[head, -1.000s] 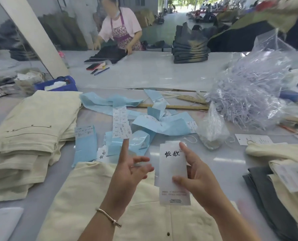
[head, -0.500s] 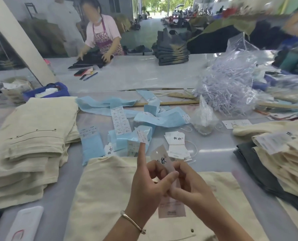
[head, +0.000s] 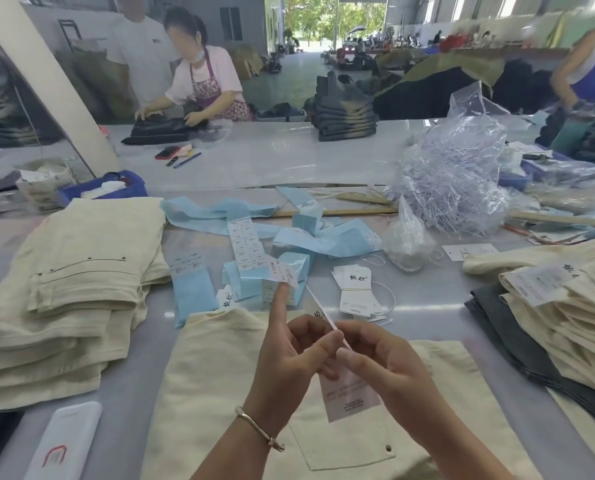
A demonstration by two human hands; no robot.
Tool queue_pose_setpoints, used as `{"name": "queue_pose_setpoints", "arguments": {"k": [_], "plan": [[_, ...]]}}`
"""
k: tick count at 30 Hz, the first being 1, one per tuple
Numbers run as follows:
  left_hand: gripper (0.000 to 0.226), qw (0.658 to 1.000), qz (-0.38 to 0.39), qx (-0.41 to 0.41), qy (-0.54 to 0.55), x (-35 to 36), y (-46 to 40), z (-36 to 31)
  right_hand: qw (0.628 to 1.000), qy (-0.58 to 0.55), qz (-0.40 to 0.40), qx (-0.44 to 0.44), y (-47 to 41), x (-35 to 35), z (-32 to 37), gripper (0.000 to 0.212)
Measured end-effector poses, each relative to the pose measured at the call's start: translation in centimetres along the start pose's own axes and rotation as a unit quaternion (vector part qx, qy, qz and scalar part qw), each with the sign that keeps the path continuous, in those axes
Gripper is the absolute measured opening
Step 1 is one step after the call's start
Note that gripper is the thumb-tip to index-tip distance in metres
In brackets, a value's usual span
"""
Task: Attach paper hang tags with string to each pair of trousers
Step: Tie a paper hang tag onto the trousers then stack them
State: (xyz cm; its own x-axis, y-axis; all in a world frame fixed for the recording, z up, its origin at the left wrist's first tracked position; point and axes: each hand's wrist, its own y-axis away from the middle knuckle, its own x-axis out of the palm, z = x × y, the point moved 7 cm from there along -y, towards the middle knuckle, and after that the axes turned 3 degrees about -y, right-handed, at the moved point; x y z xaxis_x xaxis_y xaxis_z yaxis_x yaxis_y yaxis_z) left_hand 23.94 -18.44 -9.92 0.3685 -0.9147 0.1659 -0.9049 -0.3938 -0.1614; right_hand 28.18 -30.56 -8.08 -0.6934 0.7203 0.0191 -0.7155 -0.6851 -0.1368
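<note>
Both hands meet over a cream pair of trousers (head: 220,375) lying flat in front of me. A white paper hang tag (head: 349,393) is held between them, turned nearly edge-on at its top. My right hand (head: 389,365) pinches the tag from the right. My left hand (head: 289,355) pinches it with thumb and curled fingers, while its forefinger points up with a small white sticker (head: 284,271) stuck on the tip. A small stack of hang tags with string (head: 356,292) lies on the table just beyond.
Folded cream trousers (head: 64,289) are piled at left; tagged cream and dark trousers (head: 549,323) at right. Blue sticker backing strips (head: 289,237), a bag of plastic fasteners (head: 452,178), a blue bin (head: 105,188) and a white phone (head: 64,441) surround me. People work at the far table.
The hang tag was held flat by my right hand alone; my left hand closed in and now pinches it too. The tag has turned edge-on. The view has shifted left.
</note>
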Motion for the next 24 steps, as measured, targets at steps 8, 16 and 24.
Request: {"name": "queue_pose_setpoints", "arguments": {"k": [8, 16, 24], "plan": [[0.095, 0.999, -0.02, 0.025, -0.021, -0.4, 0.2, -0.5, 0.999, -0.024, -0.017, -0.025, -0.2, 0.5, 0.5, 0.026], [0.09, 0.998, -0.022, 0.035, -0.042, -0.1, 0.3, -0.5, 0.996, -0.091, -0.014, -0.013, -0.9, 0.3, -0.3, 0.029], [0.092, 0.998, -0.022, -0.001, -0.054, -0.9, -0.3, -0.5, 0.999, -0.032, 0.001, -0.006, -2.3, 0.9, -0.6, 0.032]]}}
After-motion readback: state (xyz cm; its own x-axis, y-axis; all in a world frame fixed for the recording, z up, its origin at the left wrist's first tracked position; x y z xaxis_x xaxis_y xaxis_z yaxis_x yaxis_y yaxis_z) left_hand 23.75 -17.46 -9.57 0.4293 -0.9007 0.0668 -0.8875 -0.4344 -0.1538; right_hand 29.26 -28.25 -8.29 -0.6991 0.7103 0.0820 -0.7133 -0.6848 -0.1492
